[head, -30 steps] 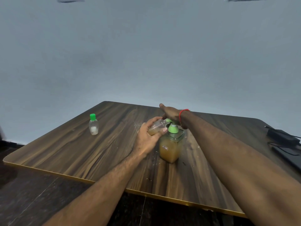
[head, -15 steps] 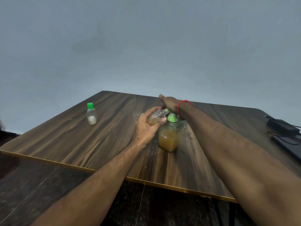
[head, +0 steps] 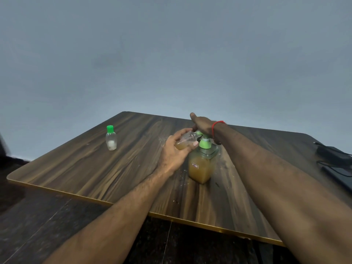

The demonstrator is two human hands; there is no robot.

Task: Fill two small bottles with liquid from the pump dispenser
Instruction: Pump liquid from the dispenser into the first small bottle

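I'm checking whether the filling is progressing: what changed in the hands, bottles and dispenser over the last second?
Nothing visibly changed apart from the camera view shifting. The left hand still grips the tilted small bottle at the spout, the right hand still rests on the pump dispenser, and the capped bottle stays upright on the table.

Plain indoor room, kind undetermined. A bare grey-blue wall [head: 171, 54] is seen behind a dark wood-grain table [head: 85, 168] with gold edging; a dark floor [head: 28, 216] lies below. A black power adapter [head: 332, 151] with cables is placed at the table's right side.
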